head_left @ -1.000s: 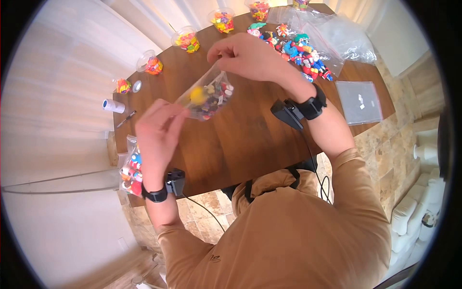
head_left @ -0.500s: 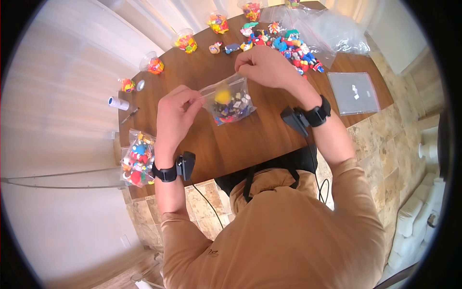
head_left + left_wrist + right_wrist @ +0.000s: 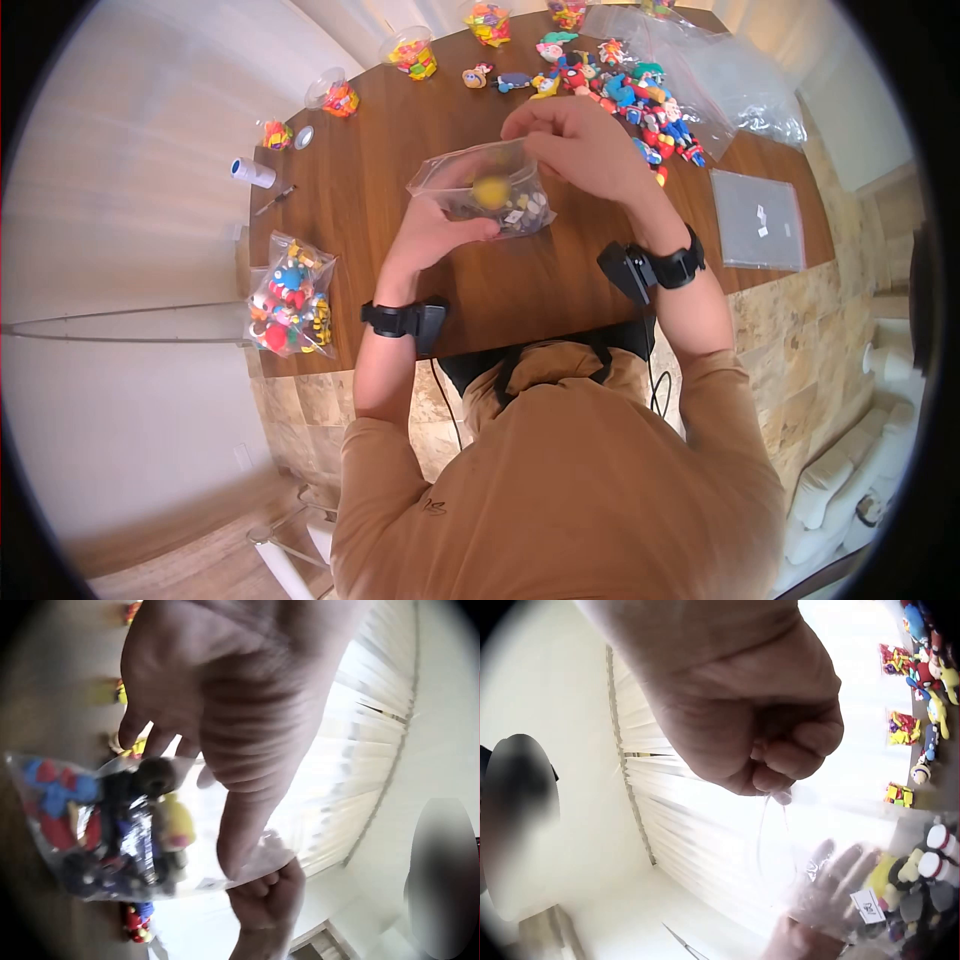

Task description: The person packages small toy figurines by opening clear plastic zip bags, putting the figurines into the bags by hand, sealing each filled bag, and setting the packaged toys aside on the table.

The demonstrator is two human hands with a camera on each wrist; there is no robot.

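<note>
A clear zip bag (image 3: pixel 522 222) of small figures, one of them yellow, hangs between both hands over the wooden table (image 3: pixel 400 310). My left hand (image 3: pixel 430 238) holds it from the left, thumb across the front and fingers behind the plastic. At the bag's upper right corner my right hand (image 3: pixel 590 150) pinches the edge between curled fingers and thumb. The left wrist view shows blue, red and dark figures in the bag (image 3: pixel 127 832). In the right wrist view, a small white label (image 3: pixel 868 906) shows on the bag's side.
Loose toy figures (image 3: pixel 620 90) lie heaped at the back right beside empty plastic bags (image 3: pixel 740 80). A flat bag (image 3: pixel 757 220) lies on the right. Another bag of figures (image 3: pixel 292 295) sits front left. Cups of colourful pieces (image 3: pixel 412 55) line the far edge, near a white roll (image 3: pixel 252 172) and pen (image 3: pixel 275 200).
The bag has moved right with both hands. My left hand has shifted from pinching its upper left edge to gripping its side, thumb in front. The bag's top now gapes wider.
</note>
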